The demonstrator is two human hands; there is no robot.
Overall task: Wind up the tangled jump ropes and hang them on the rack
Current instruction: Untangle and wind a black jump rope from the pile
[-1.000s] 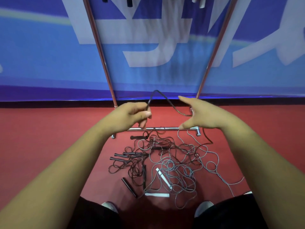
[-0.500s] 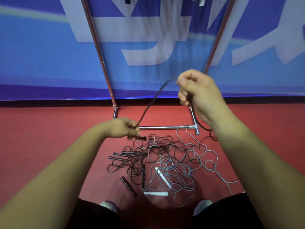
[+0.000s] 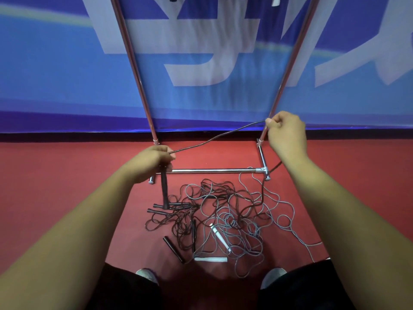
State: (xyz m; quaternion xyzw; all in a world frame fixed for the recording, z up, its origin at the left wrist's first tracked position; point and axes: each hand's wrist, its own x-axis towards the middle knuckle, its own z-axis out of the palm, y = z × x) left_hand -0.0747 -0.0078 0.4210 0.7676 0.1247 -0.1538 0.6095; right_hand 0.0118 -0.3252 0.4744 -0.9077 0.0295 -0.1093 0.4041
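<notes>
A black jump rope stretches in the air between my two hands. My left hand grips it at its black handle, which hangs down below the fist. My right hand pinches the cord higher up, beside the rack's right post. From there the cord drops to the tangled pile of black and grey ropes on the red floor. White handles and black handles lie in the pile. The chrome rack stands just behind it.
A blue banner wall rises behind the rack. Handles of hung ropes show at the top edge. My shoes stand just short of the pile. A grey cord loops out to the right.
My right hand has swung out to the right and lower, drawing the black cord longer. My left hand stayed near the rack's left foot, and the black handle now hangs straight down from it.
</notes>
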